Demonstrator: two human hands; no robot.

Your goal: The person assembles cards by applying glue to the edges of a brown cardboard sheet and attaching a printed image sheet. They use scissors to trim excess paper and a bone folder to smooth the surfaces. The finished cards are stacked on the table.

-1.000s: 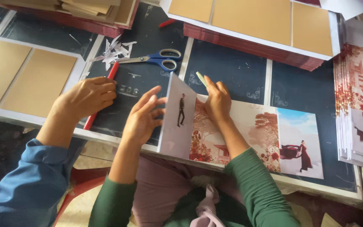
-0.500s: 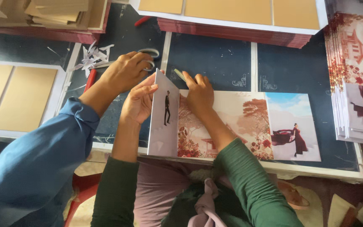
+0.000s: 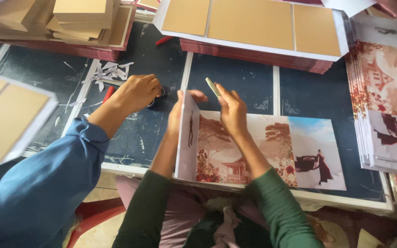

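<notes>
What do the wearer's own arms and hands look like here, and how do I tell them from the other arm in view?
Both of the wearer's arms wear dark green long sleeves pushed up toward the elbows, leaving the forearms bare. The left hand and right hand are bare: no gloves, rings or watch show. The arm in the blue long sleeve, buttoned at the cuff, belongs to a co-worker.

No packages, labels, signs, screens in view.
</notes>
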